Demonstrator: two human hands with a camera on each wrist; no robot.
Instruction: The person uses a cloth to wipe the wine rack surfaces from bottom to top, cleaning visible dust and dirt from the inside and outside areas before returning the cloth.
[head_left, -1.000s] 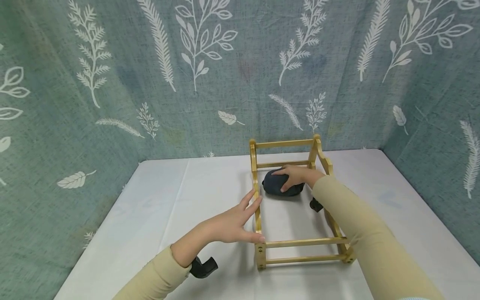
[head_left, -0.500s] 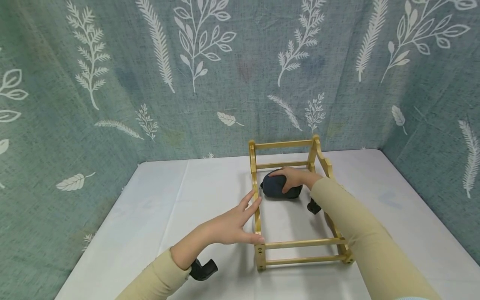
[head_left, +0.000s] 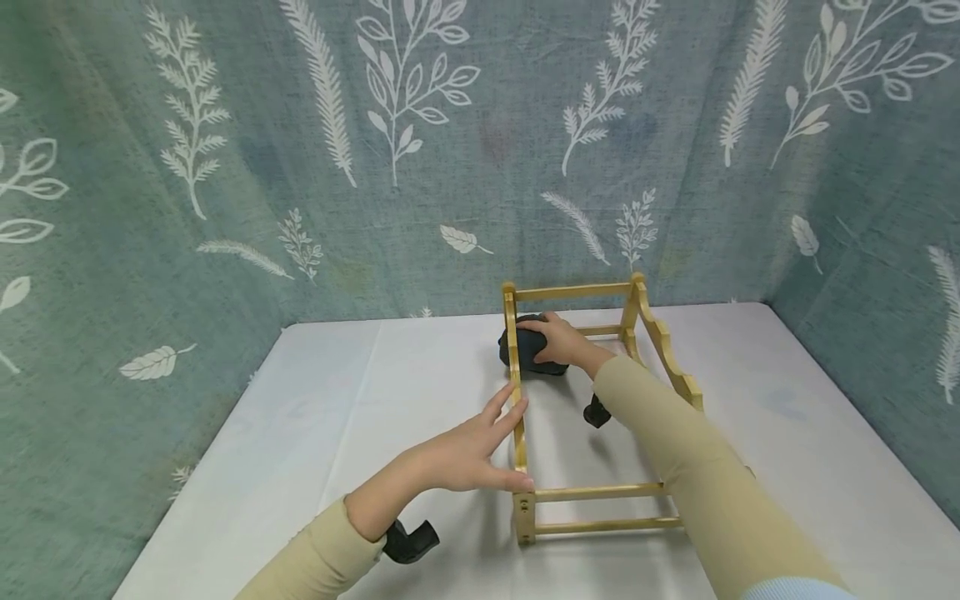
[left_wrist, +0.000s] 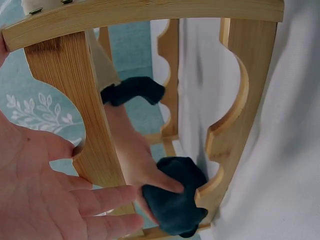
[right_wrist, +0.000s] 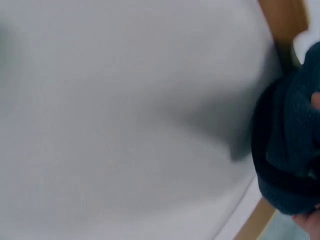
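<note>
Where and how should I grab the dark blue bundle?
Probably across the rounded middle of the bundle, from above and the right, as the right grip does: in the head view, a wooden rail crosses in front of its left part, while its top and right side look clear.

- Dark bundle point(head_left: 529, 346): navy to near black, rounded, soft-looking cloth; the right wrist view showed a plush surface and a darker band round it. Inner make-up unreadable.
- Gripped from above by the right hand point(head_left: 561, 338), fingers part-covering it. Lay toward the far end of the rack, at its left side; left end showed past the side rail point(head_left: 521, 446) in the head view.
- Rack point(head_left: 600, 492): pale golden wood, open frame, crossbars at both ends, scalloped side pieces. Stood on the white worktop point(head_left: 300, 442), long axis running away; right side partly hidden by a sleeve point(head_left: 675, 442).
</note>
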